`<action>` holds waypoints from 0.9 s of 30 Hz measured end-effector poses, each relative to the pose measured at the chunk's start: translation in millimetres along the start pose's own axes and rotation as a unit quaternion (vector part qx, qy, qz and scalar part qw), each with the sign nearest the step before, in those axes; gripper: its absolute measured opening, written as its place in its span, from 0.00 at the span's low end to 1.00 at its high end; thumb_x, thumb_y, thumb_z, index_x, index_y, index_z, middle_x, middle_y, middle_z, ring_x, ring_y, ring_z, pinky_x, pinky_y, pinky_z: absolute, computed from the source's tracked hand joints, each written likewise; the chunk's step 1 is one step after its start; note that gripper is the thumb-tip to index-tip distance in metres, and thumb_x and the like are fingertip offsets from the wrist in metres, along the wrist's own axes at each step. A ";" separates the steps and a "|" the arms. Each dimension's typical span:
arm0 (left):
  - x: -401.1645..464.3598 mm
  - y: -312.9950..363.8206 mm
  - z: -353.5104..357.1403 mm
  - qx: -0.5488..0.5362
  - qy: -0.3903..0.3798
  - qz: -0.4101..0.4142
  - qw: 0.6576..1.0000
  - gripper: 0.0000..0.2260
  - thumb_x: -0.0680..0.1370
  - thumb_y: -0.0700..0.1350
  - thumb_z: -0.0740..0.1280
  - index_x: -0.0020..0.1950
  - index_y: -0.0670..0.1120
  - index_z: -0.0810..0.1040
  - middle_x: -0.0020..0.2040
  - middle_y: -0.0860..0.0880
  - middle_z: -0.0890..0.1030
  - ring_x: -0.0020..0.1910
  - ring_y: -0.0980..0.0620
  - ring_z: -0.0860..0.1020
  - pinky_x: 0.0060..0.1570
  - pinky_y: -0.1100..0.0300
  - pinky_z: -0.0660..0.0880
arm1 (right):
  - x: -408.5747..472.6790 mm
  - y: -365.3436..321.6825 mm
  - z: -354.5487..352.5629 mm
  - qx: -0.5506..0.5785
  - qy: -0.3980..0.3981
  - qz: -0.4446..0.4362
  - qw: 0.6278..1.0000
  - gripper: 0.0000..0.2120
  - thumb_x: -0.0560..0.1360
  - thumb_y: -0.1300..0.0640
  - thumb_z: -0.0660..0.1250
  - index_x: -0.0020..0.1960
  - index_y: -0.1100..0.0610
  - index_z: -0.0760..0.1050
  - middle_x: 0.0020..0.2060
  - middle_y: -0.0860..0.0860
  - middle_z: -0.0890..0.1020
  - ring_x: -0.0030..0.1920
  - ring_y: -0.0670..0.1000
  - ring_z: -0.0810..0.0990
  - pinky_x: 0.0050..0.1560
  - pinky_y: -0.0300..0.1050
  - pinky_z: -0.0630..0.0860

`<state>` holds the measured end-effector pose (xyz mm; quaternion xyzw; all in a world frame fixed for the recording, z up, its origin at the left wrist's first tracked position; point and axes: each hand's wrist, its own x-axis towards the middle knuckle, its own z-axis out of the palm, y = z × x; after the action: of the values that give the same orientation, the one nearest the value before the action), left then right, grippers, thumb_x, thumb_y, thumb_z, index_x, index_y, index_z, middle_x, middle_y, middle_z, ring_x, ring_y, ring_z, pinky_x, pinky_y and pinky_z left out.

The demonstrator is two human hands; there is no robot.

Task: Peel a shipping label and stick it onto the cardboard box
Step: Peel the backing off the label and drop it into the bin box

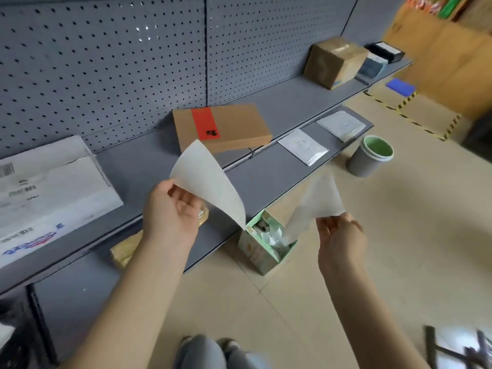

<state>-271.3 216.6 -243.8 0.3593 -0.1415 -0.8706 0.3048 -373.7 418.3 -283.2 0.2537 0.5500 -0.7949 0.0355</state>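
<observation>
My left hand (pixel 173 211) pinches one corner of a white shipping label (pixel 210 182), which curls in the air in front of the grey shelf. My right hand (pixel 338 235) pinches a thin translucent backing sheet (pixel 316 206), blurred, hanging apart from the label above a small green box. A flat brown cardboard box (pixel 221 127) with a red strip lies on the upper shelf just behind the label. A second, cube-shaped cardboard box (pixel 335 62) stands farther right on the same shelf.
A large white mailer (pixel 48 193) lies on the shelf (pixel 143 166) at left. Two white pouches (pixel 303 146) rest on the lower shelf. An open green box (pixel 266 243) of paper scraps and a grey bin (pixel 370 155) stand on the floor. Label printers (pixel 378 59) sit far right.
</observation>
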 end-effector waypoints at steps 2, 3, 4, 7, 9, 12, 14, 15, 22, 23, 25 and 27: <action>17.4 -16.5 -11.2 0.002 -0.010 -0.008 1.000 0.09 0.79 0.37 0.57 0.44 0.40 0.76 0.31 0.48 0.85 0.37 0.52 0.84 0.42 0.59 0.82 | 18.4 19.2 -7.3 0.015 0.011 -0.005 1.000 0.12 0.80 0.64 0.51 0.40 0.58 0.68 0.35 0.52 0.75 0.37 0.47 0.77 0.47 0.38 0.76; 26.3 -25.0 -17.5 0.000 -0.016 -0.012 1.000 0.09 0.79 0.37 0.57 0.45 0.40 0.76 0.31 0.48 0.84 0.38 0.52 0.84 0.42 0.60 0.81 | 28.1 29.9 -10.3 0.015 0.020 -0.008 1.000 0.12 0.80 0.65 0.51 0.41 0.58 0.68 0.35 0.52 0.75 0.35 0.46 0.76 0.46 0.38 0.76; 34.1 -32.2 -23.6 0.003 -0.022 -0.012 1.000 0.09 0.79 0.37 0.57 0.45 0.40 0.76 0.31 0.48 0.84 0.39 0.52 0.83 0.41 0.60 0.82 | 38.9 41.0 -13.2 0.012 0.030 -0.009 0.999 0.12 0.80 0.65 0.51 0.41 0.58 0.68 0.35 0.52 0.75 0.34 0.46 0.76 0.45 0.37 0.77; 56.4 -53.3 -40.9 0.022 -0.041 -0.018 0.999 0.09 0.79 0.37 0.56 0.45 0.41 0.76 0.32 0.48 0.85 0.36 0.53 0.84 0.37 0.62 0.81 | 73.5 79.7 -18.8 0.014 0.047 -0.002 0.999 0.13 0.80 0.65 0.51 0.41 0.58 0.70 0.34 0.51 0.75 0.34 0.46 0.76 0.44 0.37 0.77; 72.3 -68.1 -52.8 0.032 -0.052 -0.022 0.998 0.10 0.79 0.37 0.56 0.45 0.41 0.76 0.33 0.49 0.85 0.36 0.53 0.84 0.38 0.62 0.81 | 100.5 106.6 -20.9 -0.005 0.067 0.016 0.998 0.10 0.80 0.64 0.51 0.44 0.59 0.70 0.34 0.51 0.74 0.33 0.46 0.74 0.38 0.36 0.75; 99.1 -87.7 -70.5 0.041 -0.063 -0.027 0.997 0.10 0.79 0.38 0.56 0.46 0.42 0.77 0.34 0.49 0.85 0.38 0.53 0.84 0.39 0.62 0.81 | 142.5 144.7 -21.1 -0.026 0.093 0.028 0.995 0.12 0.81 0.62 0.52 0.40 0.57 0.67 0.34 0.51 0.72 0.32 0.46 0.73 0.35 0.36 0.73; 118.8 -102.5 -84.7 0.053 -0.064 -0.035 0.996 0.10 0.80 0.38 0.56 0.46 0.42 0.77 0.34 0.49 0.85 0.36 0.54 0.84 0.39 0.62 0.81 | 172.2 173.5 -22.1 -0.061 0.104 0.022 0.992 0.11 0.81 0.60 0.52 0.42 0.59 0.67 0.34 0.52 0.73 0.33 0.47 0.73 0.36 0.38 0.72; 127.4 -110.1 -91.4 0.061 -0.064 -0.040 0.995 0.11 0.80 0.39 0.56 0.45 0.42 0.77 0.34 0.49 0.85 0.36 0.54 0.84 0.39 0.63 0.81 | 185.8 187.3 -23.1 -0.075 0.108 0.020 0.991 0.09 0.81 0.60 0.52 0.45 0.60 0.67 0.35 0.53 0.73 0.33 0.47 0.73 0.37 0.38 0.73; 203.5 -164.1 -145.9 0.095 -0.061 -0.060 0.992 0.11 0.80 0.38 0.56 0.47 0.43 0.78 0.38 0.49 0.85 0.39 0.54 0.84 0.41 0.63 0.81 | 278.1 286.0 -31.7 -0.089 0.131 0.027 0.987 0.10 0.78 0.63 0.51 0.44 0.62 0.70 0.33 0.53 0.75 0.33 0.50 0.74 0.37 0.41 0.73; 214.2 -170.3 -153.4 0.097 -0.059 -0.063 0.992 0.10 0.80 0.38 0.56 0.48 0.43 0.78 0.39 0.49 0.85 0.40 0.54 0.83 0.42 0.62 0.81 | 288.0 296.6 -31.2 -0.084 0.130 0.026 0.988 0.12 0.78 0.64 0.50 0.40 0.61 0.70 0.32 0.54 0.75 0.33 0.50 0.74 0.36 0.40 0.73; 235.4 -182.6 -168.0 0.103 -0.056 -0.067 0.991 0.10 0.80 0.38 0.57 0.48 0.43 0.77 0.39 0.49 0.85 0.40 0.54 0.83 0.41 0.62 0.81 | 306.5 317.5 -29.4 -0.084 0.136 0.021 0.987 0.15 0.78 0.64 0.50 0.35 0.59 0.68 0.32 0.53 0.75 0.34 0.50 0.75 0.37 0.38 0.73; 252.1 -192.3 -179.2 0.106 -0.058 -0.069 0.990 0.10 0.80 0.38 0.56 0.50 0.43 0.77 0.40 0.48 0.84 0.39 0.54 0.84 0.40 0.62 0.81 | 319.9 333.5 -27.0 -0.076 0.145 0.020 0.986 0.15 0.80 0.62 0.50 0.36 0.57 0.66 0.33 0.53 0.75 0.33 0.48 0.75 0.38 0.38 0.73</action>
<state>-366.4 201.1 -595.0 0.3475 -0.2249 -0.8891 0.1951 -529.9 382.8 -717.5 0.3736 0.6028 -0.7049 -0.0094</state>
